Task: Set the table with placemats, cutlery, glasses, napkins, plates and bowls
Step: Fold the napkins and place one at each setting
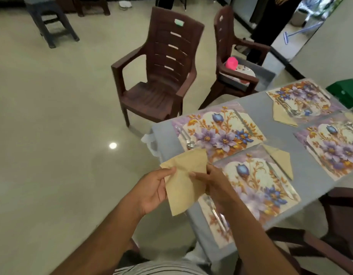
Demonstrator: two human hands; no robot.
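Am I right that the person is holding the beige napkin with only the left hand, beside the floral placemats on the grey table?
Not quite: both hands hold it. The head view shows the left hand and the right hand each gripping the beige napkin, beside the floral placemats on the grey table.

1. Soft, even indoor light, moderately bright; the pale floor (52, 116) reads cream.
2. One small round glare spot (113, 145) on the glossy floor, reflecting a lamp overhead.
3. Shadows are faint and diffuse under the brown chair (159, 76).
4. Wide-angle bending curves the counter (267, 104) edge and the far corners.
5. Overall slightly soft; the top right background smears with motion blur.
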